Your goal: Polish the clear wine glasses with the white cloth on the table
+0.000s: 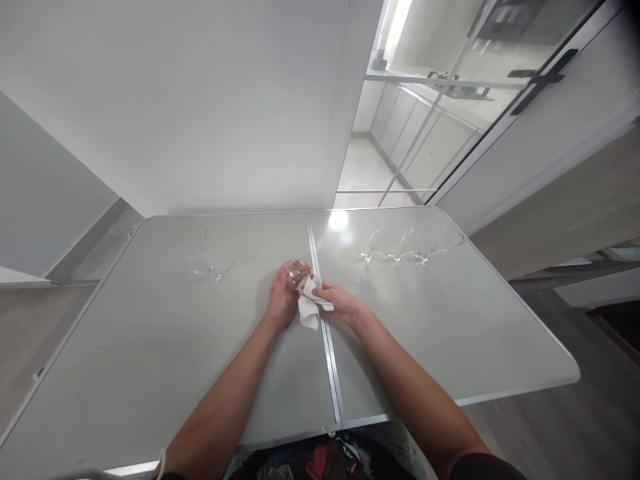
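Near the table's middle seam, my left hand [283, 295] is closed around a clear wine glass [296, 269], whose rounded bowl shows above the fingers. The glass's lower part is hidden by the hands and cloth. My right hand [343, 303] pinches a white cloth [309, 312] against the right side of this glass. One end of the cloth hangs down toward the tabletop. The two hands are close together, just above the table.
A light grey folding table [165, 373] with a metal seam lies beneath. On its right half stand three stemmed glasses [394, 259] in a row. Another clear glass [216, 275] is on the left half. Behind are a white wall [200, 107] and a glass-paned door [425, 120].
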Available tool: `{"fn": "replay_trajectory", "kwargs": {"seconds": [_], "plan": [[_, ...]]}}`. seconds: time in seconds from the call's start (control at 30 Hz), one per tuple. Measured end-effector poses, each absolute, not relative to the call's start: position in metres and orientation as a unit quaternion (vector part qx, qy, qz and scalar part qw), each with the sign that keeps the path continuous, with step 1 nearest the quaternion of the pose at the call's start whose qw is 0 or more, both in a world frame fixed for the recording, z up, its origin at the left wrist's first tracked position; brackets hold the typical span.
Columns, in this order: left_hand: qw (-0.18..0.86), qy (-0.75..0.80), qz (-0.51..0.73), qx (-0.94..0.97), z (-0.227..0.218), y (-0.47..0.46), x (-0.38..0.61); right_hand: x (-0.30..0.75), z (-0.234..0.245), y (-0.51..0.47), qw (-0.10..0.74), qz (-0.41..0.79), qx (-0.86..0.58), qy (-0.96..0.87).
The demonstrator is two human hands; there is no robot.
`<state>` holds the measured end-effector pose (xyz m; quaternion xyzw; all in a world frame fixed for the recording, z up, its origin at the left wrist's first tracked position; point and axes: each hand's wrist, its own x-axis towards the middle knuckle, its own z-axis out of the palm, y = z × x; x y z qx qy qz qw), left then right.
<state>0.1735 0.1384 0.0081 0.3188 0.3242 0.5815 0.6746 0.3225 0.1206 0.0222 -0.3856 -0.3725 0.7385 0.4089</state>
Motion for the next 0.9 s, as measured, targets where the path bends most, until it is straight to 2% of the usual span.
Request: {"fn": "replay_trajectory", "kwargs": {"seconds": [0.13, 0.3, 0.37, 0.43, 0.57, 0.6, 0.67, 0.77, 0.9], "plan": [[0.644, 0.317, 0.603, 0.348, 0.005, 0.139, 0.176, 0.318, 0.029, 0.118, 0.34, 0.662, -0.448, -0.496], [0.62, 0.312, 0.621, 0.366, 0.003, 0.14, 0.177, 0.309, 0.031, 0.112, 0.376, 0.377, -0.559, -0.636], [0.619, 0.316, 0.621, 0.363, 0.004, 0.139, 0.176, 0.309, 0.029, 0.112, 0.381, 0.331, -0.576, -0.643], [0.626, 0.319, 0.619, 0.351, 0.007, 0.138, 0.176, 0.311, 0.027, 0.114, 0.384, 0.406, -0.555, -0.616], [0.673, 0.308, 0.591, 0.322, 0.01, 0.138, 0.174, 0.316, 0.023, 0.118, 0.361, 0.733, -0.394, -0.42], [0.685, 0.303, 0.581, 0.318, 0.01, 0.139, 0.174, 0.317, 0.022, 0.118, 0.353, 0.779, -0.361, -0.372], [0.695, 0.301, 0.572, 0.316, 0.009, 0.14, 0.172, 0.316, 0.021, 0.118, 0.358, 0.799, -0.347, -0.335], [0.668, 0.317, 0.591, 0.322, 0.008, 0.142, 0.172, 0.313, 0.022, 0.119, 0.391, 0.684, -0.428, -0.443], [0.646, 0.307, 0.613, 0.335, 0.005, 0.144, 0.17, 0.316, 0.025, 0.118, 0.372, 0.351, -0.551, -0.659]]}}
